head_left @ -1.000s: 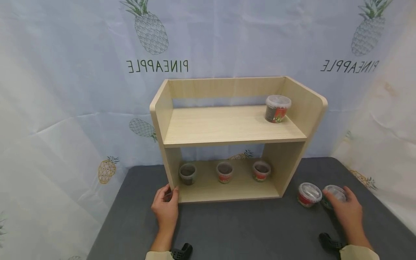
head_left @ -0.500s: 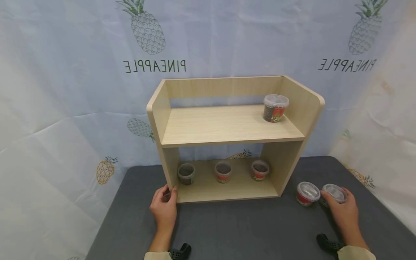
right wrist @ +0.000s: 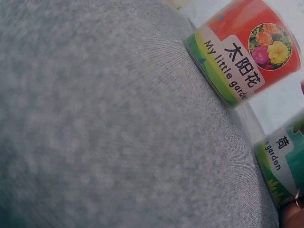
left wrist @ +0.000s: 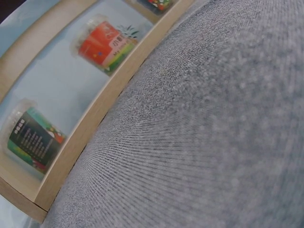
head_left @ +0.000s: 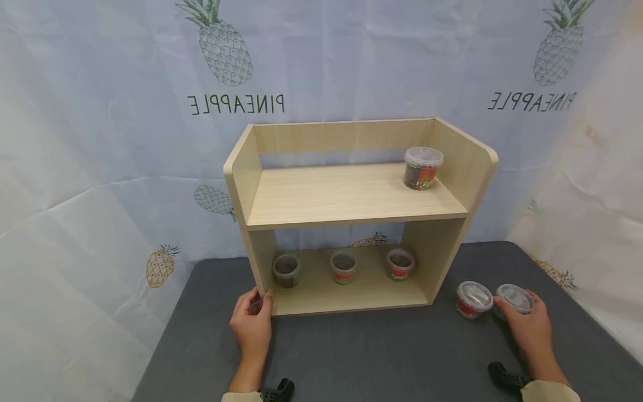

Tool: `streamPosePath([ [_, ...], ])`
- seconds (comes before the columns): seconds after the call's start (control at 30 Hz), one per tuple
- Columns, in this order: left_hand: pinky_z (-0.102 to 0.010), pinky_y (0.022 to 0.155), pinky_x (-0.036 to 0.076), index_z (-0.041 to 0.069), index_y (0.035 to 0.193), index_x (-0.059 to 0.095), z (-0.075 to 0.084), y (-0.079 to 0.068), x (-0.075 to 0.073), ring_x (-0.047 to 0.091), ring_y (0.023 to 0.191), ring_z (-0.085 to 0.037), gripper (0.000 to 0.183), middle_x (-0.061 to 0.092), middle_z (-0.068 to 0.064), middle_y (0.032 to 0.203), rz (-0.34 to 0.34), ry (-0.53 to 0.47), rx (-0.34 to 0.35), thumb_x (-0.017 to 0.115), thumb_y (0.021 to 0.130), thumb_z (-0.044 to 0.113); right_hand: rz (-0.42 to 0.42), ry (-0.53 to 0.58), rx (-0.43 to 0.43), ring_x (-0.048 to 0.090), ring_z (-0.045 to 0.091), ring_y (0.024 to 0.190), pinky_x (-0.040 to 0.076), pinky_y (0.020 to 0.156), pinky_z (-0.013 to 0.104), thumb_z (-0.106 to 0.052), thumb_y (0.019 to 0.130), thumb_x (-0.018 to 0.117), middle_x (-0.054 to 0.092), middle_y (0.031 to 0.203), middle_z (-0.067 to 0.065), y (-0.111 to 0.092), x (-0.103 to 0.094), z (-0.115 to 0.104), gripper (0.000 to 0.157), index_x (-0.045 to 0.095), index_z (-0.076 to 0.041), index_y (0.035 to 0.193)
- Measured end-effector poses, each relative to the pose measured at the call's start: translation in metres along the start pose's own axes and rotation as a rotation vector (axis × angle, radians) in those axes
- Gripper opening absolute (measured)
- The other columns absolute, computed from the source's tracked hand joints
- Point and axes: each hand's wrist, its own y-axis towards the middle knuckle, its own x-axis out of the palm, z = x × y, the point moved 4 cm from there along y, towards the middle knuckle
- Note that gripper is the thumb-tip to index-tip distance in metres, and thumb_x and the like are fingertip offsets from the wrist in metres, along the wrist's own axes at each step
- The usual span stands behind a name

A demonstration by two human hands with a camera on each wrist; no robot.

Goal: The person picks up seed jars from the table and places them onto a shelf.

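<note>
My right hand (head_left: 532, 329) grips a clear-lidded plastic seed cup (head_left: 516, 297) at the right of the table. Its label is green in the right wrist view, where a fingertip (right wrist: 293, 216) shows against the cup. Just left of it stands a red-labelled seed cup (head_left: 474, 300), printed with flowers. At the shelf's lower left front corner, my left hand (head_left: 253, 326) has thumb and fingers curled round another small cup (head_left: 256, 306), mostly hidden by the hand. The left wrist view shows no part of that hand.
A two-tier wooden shelf (head_left: 346, 218) stands at the back. Three seed cups stand along its lower tier, including a dark-labelled cup (head_left: 287, 272) at left. A lidded cup (head_left: 422, 168) sits at the upper right. A pineapple-print cloth (head_left: 100, 111) hangs behind the dark table (head_left: 351, 357).
The right hand has shifted very slightly round its cup, which stays beside the red one. The whole scene drifts a little left as the head view turns. The left hand keeps its place.
</note>
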Motion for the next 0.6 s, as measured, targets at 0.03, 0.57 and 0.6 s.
streamPosePath([
  [0.03, -0.011, 0.066, 0.054, -0.01, 0.1, 0.072, 0.0001, 0.0002, -0.0002, 0.065, 0.082, -0.008, 0.022, 0.068, -0.02, 0.09, 0.001, 0.002, 0.001, 0.074, 0.078, -0.013, 0.0, 0.001, 0.0, 0.029, 0.046, 0.138, 0.028, 0.11, 0.063, -0.052, 0.09, 0.063, 0.023, 0.155, 0.031, 0.0003, 0.0004, -0.0001, 0.1, 0.008, -0.001, 0.157],
  [0.57, -0.013, 0.065, 0.055, -0.009, 0.098, 0.073, 0.0001, 0.0007, -0.0003, 0.065, 0.082, -0.008, 0.021, 0.068, -0.019, 0.089, 0.001, 0.024, 0.01, 0.075, 0.078, -0.012, 0.091, 0.067, 0.042, 0.036, 0.036, 0.129, 0.033, 0.106, 0.052, -0.047, 0.087, 0.069, 0.032, 0.151, 0.021, -0.0021, 0.0027, 0.0049, 0.094, 0.019, -0.005, 0.155],
  [0.6, -0.013, 0.065, 0.055, -0.008, 0.098, 0.073, 0.0001, 0.0009, -0.0002, 0.065, 0.082, -0.007, 0.021, 0.069, -0.019, 0.089, 0.001, 0.024, 0.009, 0.075, 0.078, -0.012, 0.094, 0.069, 0.042, 0.036, 0.036, 0.13, 0.033, 0.107, 0.052, -0.047, 0.087, 0.069, 0.032, 0.152, 0.021, -0.0023, 0.0026, 0.0048, 0.094, 0.02, -0.005, 0.155],
])
